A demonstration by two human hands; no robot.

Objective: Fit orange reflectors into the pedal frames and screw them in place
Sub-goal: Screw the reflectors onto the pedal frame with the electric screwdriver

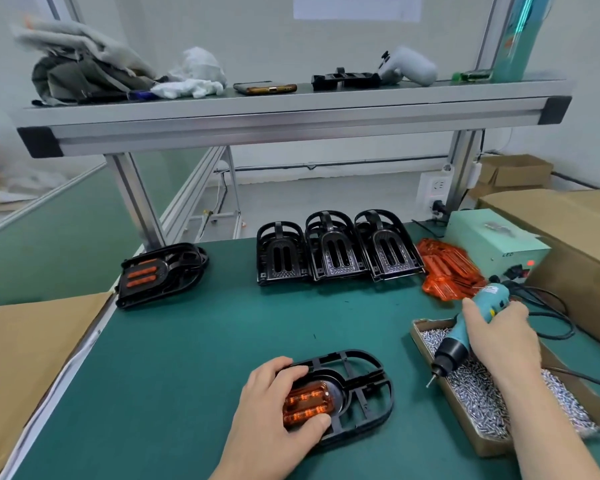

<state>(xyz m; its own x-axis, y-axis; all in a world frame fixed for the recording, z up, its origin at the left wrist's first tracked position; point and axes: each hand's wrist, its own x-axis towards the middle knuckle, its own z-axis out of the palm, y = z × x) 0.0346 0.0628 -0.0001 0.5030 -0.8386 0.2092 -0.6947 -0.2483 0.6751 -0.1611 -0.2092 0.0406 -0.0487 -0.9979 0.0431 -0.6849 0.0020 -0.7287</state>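
A black pedal frame (364, 393) lies flat on the green mat near the front edge. An orange reflector (307, 403) sits in its left end. My left hand (274, 407) grips that end, thumb and fingers curled around the frame and reflector. My right hand (499, 337) holds a teal electric screwdriver (465, 330), tip pointing down-left over the screw box (492, 445). Three stacks of black pedal frames (333, 251) stand at the back. Loose orange reflectors (447, 268) are piled to their right.
A pedal frame with a reflector fitted (160, 273) lies at the back left. Cardboard boxes (568, 216) and a pale green power unit (492, 237) stand on the right, with the screwdriver's cable (555, 317) trailing. An aluminium shelf (291, 112) spans overhead. Brown cardboard (32, 358) lies left.
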